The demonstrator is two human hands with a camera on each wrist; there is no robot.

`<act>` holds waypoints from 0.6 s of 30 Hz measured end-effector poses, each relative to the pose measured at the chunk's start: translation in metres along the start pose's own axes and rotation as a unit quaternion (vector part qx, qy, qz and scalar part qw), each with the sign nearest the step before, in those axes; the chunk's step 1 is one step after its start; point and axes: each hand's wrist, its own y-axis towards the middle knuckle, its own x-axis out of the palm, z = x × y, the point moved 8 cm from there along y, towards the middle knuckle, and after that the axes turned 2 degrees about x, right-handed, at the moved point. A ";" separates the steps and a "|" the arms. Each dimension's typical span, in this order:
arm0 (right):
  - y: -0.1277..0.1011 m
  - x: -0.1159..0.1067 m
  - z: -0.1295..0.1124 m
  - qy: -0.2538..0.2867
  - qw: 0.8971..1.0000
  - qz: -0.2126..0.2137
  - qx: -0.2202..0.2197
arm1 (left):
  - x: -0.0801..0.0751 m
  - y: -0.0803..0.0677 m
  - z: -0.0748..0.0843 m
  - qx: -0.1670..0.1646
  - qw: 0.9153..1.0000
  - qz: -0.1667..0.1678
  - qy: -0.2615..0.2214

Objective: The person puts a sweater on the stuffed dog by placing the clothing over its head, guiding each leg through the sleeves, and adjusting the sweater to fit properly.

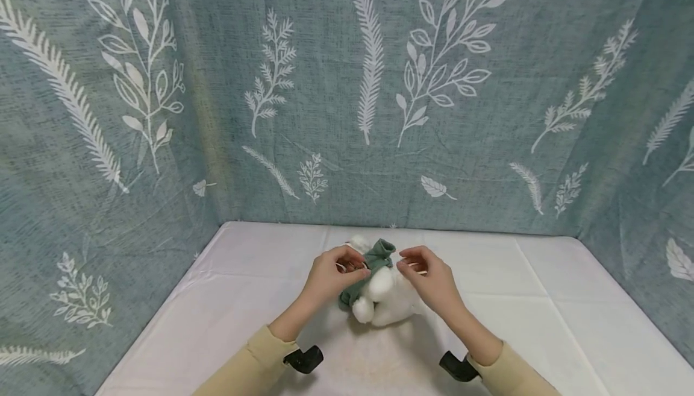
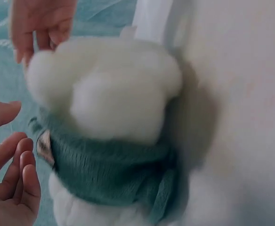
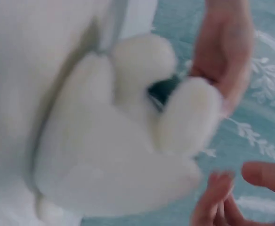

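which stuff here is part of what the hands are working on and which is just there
In hand:
- plush toy, white, lying on the table
- green knit garment on the toy
- left hand, at the garment
- right hand, close over the toy; contact unclear

Just there:
- white table cover
- leaf-print curtain behind and at both sides

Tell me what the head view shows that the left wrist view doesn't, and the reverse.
Only the head view shows both sleeves, the leaf-print backdrop, the white table, and the left hand touching the green garment.

Only the left wrist view shows the garment's knit up close and a small tag at its edge.

Both show the white plush toy, the garment around it, and both hands beside it; the right hand looks empty.
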 end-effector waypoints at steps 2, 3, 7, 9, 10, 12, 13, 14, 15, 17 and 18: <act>-0.002 0.000 0.002 0.029 0.998 -0.040 0.029 | 0.006 -0.002 0.001 0.003 1.000 -0.012 0.005; -0.003 0.002 0.003 0.050 0.996 -0.063 0.043 | 0.008 -0.002 0.001 0.004 1.000 -0.015 0.008; -0.006 0.009 0.011 0.121 0.980 -0.130 0.093 | 0.016 -0.003 -0.001 0.011 0.999 -0.029 0.028; -0.006 0.012 0.015 0.144 0.973 -0.146 0.106 | 0.020 -0.003 -0.003 0.014 0.999 -0.037 0.034; -0.006 0.013 0.017 0.150 0.971 -0.150 0.110 | 0.021 -0.003 -0.004 0.017 0.998 -0.039 0.038; -0.005 0.014 0.019 0.161 0.968 -0.152 0.116 | 0.024 -0.003 -0.006 0.021 0.998 -0.045 0.036; -0.004 0.015 0.019 0.163 0.968 -0.152 0.118 | 0.025 -0.003 -0.006 0.022 0.998 -0.052 0.030; -0.003 0.015 0.020 0.166 0.967 -0.151 0.119 | 0.026 -0.003 -0.007 0.024 0.997 -0.063 0.021; -0.003 0.015 0.021 0.167 0.967 -0.148 0.120 | 0.028 -0.004 -0.007 0.026 0.996 -0.080 0.012; -0.002 0.015 0.021 0.167 0.968 -0.143 0.117 | 0.032 -0.006 -0.005 0.034 0.991 -0.130 -0.014; -0.002 0.015 0.020 0.167 0.969 -0.142 0.115 | 0.035 -0.007 -0.004 0.037 0.987 -0.157 -0.024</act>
